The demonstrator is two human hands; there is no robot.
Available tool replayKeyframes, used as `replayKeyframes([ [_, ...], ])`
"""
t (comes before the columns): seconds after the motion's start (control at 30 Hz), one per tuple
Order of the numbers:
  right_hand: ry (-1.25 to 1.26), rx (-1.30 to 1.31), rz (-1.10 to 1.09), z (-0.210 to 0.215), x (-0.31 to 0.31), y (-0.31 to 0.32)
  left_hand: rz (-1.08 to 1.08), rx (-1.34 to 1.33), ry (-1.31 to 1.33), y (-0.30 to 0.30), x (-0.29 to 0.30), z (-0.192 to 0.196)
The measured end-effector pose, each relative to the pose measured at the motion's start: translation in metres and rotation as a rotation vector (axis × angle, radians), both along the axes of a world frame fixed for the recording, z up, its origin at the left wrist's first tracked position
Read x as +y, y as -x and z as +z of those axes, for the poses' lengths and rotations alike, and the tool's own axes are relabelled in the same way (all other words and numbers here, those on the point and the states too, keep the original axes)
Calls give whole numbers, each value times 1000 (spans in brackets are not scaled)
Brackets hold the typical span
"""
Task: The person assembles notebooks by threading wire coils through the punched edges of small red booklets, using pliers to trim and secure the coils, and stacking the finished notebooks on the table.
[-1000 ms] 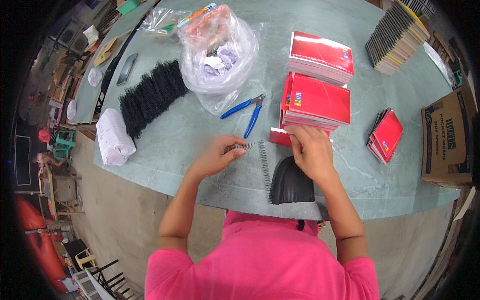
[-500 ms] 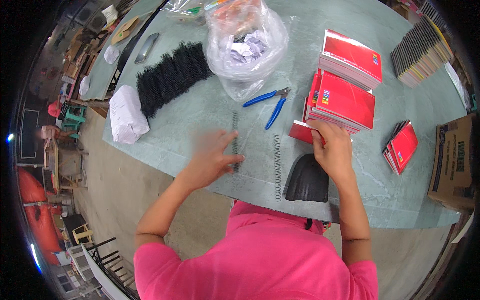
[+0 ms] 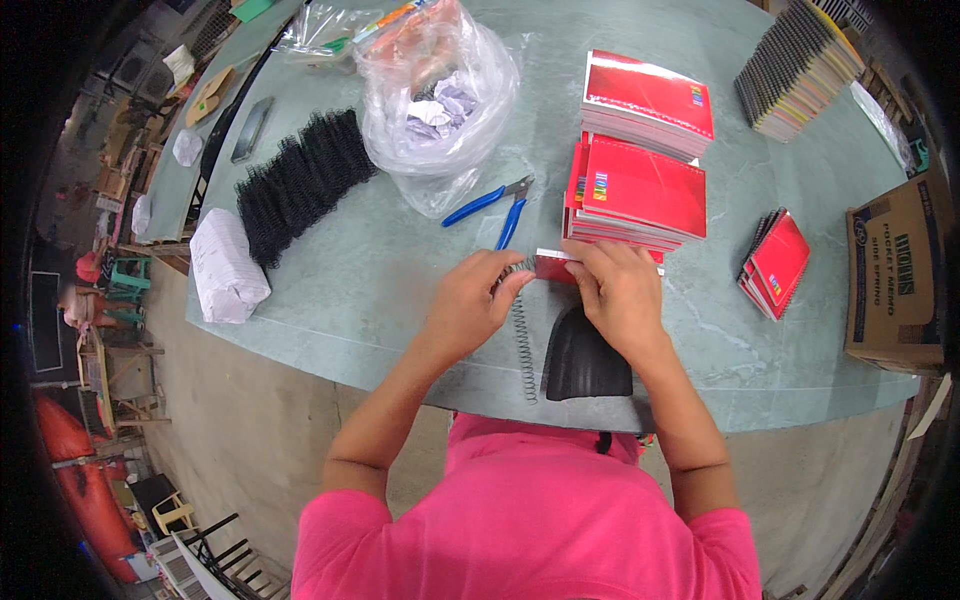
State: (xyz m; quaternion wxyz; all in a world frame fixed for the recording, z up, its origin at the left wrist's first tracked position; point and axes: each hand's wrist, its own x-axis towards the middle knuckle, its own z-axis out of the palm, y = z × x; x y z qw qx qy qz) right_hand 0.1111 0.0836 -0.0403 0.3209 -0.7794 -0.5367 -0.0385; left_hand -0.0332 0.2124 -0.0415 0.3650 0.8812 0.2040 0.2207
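My left hand (image 3: 468, 305) pinches a dark wire spiral coil (image 3: 519, 267) between thumb and fingertips. The coil's end is at the left edge of a small red notebook (image 3: 553, 266); I cannot tell whether it has entered the holes. My right hand (image 3: 622, 300) holds that notebook, fingers on top and thumb toward me. Below the hands, a second spiral coil (image 3: 525, 352) lies on the table, beside a black curved block (image 3: 588, 358). Just beyond the right hand stands a stack of red notebooks (image 3: 645, 190). Blue-handled cutters (image 3: 510, 222) lie beyond the left hand.
At the back are a heap of black coils (image 3: 305, 185), a clear bag of crumpled paper (image 3: 440, 130) and a white wrapped bundle (image 3: 228, 266). More red notebooks (image 3: 650, 100) are stacked behind. To the right stand bound notebooks (image 3: 780, 262), a tall pile (image 3: 797, 70) and a cardboard box (image 3: 897, 275).
My left hand has picked up one of the two coils from the table and brought it right, to the notebook's edge. My right hand still holds the notebook. The whole view has shifted.
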Motion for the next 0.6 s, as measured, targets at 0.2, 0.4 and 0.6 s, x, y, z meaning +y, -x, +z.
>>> replayKeyframes([
  [0.2, -21, 5, 0, -1, -1, 0, -32, -41, -42, -3, -2, 0],
  [0.4, 22, 31, 16, 5, -2, 2, 14, 218, 724, -4, 3, -1],
  [0.6, -60, 61, 91, -1, -2, 2, 5, 202, 1420, -9, 19, 1],
])
